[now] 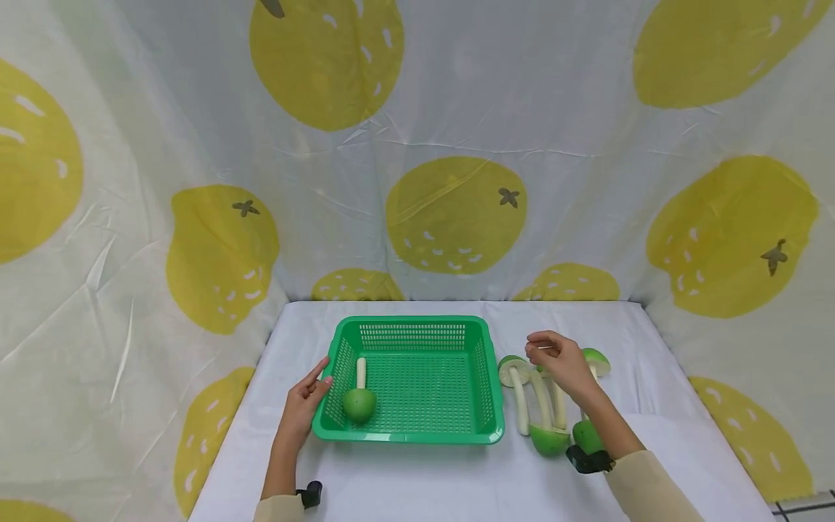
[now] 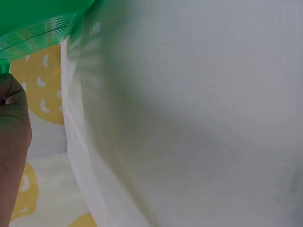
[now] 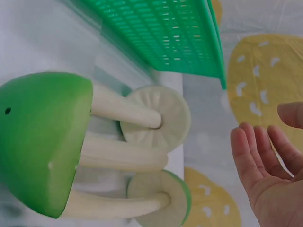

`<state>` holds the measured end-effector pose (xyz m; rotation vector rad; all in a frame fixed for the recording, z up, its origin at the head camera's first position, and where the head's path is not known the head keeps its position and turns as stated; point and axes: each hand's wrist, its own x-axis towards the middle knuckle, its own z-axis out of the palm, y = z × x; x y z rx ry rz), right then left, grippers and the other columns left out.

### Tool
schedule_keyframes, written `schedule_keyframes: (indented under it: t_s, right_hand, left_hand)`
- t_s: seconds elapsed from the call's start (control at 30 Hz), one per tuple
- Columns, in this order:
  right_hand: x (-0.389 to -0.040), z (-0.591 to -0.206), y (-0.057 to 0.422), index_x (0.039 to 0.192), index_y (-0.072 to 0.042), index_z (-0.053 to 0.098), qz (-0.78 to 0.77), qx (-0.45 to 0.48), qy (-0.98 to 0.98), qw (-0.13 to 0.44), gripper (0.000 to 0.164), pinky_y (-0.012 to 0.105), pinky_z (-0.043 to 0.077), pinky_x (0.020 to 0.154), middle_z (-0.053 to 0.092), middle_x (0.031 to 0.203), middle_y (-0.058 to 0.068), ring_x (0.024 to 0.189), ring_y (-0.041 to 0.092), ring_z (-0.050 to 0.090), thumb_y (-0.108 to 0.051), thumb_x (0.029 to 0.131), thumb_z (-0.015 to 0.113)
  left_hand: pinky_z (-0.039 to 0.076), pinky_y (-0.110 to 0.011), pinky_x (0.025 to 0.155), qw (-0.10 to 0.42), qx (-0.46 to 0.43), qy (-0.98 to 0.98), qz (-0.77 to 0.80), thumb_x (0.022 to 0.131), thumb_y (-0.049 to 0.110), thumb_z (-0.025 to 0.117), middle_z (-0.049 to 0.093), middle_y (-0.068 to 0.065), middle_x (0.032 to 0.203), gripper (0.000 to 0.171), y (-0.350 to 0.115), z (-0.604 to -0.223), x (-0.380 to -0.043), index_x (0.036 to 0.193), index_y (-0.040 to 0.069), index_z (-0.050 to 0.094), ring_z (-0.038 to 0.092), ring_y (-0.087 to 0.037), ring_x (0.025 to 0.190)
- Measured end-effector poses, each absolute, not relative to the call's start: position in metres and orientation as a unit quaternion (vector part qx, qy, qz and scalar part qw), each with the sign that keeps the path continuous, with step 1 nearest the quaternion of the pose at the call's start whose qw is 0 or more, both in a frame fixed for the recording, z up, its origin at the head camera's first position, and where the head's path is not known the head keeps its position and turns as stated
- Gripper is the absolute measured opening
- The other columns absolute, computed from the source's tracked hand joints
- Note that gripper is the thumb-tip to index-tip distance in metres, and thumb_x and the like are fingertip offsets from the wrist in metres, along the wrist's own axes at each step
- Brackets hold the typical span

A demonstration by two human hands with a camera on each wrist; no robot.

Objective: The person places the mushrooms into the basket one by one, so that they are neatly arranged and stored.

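Observation:
A green plastic basket (image 1: 417, 438) stands on the white-covered table, and one toy mushroom (image 1: 359, 406) with a green cap and pale stem lies at its left end. My left hand (image 1: 301, 412) holds the basket's left rim, thumb over the edge and fingers along the outside. To the right of the basket my right hand (image 1: 566, 366) hovers over several more green-capped mushrooms (image 1: 549, 440), holding nothing. In the right wrist view its palm and loosely bent fingers show, apart from the mushroom caps (image 3: 47, 137). The wrist partly covers some mushrooms in the head view.
White cloth covers the tabletop (image 1: 417, 482). A lemon-print curtain (image 1: 457, 123) hangs behind the table and along both sides. Dark wrist cameras (image 1: 588, 460) sit on both wrists.

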<state>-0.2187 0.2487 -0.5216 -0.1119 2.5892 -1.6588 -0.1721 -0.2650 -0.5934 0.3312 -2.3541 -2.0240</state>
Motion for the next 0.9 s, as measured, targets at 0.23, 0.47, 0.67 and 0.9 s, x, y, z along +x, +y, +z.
schedule_keyframes:
  t_s: [0.23, 0.47, 0.67, 0.9]
  right_hand:
    - [-0.214, -0.530, 0.272, 0.137, 0.000, 0.059, -0.521, -0.018, 0.853, 0.019, 0.043, 0.026, 0.058, 0.084, 0.065, 0.129, 0.023, 0.094, 0.005, 0.072, -0.027, 0.104, 0.063]
    - [-0.208, -0.537, 0.292, 0.136, -0.003, 0.061, -0.477, 0.008, 0.879, 0.002, 0.043, 0.023, 0.053, 0.082, 0.067, 0.127, 0.020, 0.098, 0.013, 0.074, -0.033, 0.105, 0.062]
    - [-0.204, -0.543, 0.305, 0.135, -0.002, 0.061, -0.466, 0.021, 0.885, -0.007, 0.048, 0.018, 0.052, 0.078, 0.068, 0.126, 0.022, 0.098, 0.018, 0.074, -0.039, 0.104, 0.061]
    - [-0.195, -0.556, 0.322, 0.134, -0.002, 0.062, -0.452, 0.032, 0.891, -0.020, 0.046, 0.021, 0.056, 0.077, 0.068, 0.124, 0.021, 0.089, 0.000, 0.069, -0.036, 0.104, 0.062]
  left_hand:
    - [0.048, -0.021, 0.063, 0.011, 0.103, -0.759, -0.643, 0.100, 0.038, 0.068, 0.058, 0.000, 0.084, 0.055, -0.265, -0.592, -0.171, 0.151, 0.023, 0.055, 0.053, -0.008, 0.073]
    - [0.046, -0.022, 0.061, 0.009, 0.107, -0.764, -0.637, 0.099, 0.043, 0.069, 0.055, -0.001, 0.084, 0.055, -0.268, -0.592, -0.169, 0.150, 0.029, 0.056, 0.050, -0.009, 0.071]
    - [0.046, -0.022, 0.060, 0.003, 0.105, -0.755, -0.647, 0.098, 0.043, 0.070, 0.052, -0.002, 0.084, 0.053, -0.270, -0.594, -0.169, 0.148, 0.034, 0.056, 0.049, -0.009, 0.068]
    - [0.050, -0.023, 0.062, -0.004, 0.106, -0.758, -0.644, 0.098, 0.044, 0.069, 0.055, -0.003, 0.085, 0.055, -0.268, -0.593, -0.170, 0.150, 0.032, 0.055, 0.054, -0.010, 0.070]
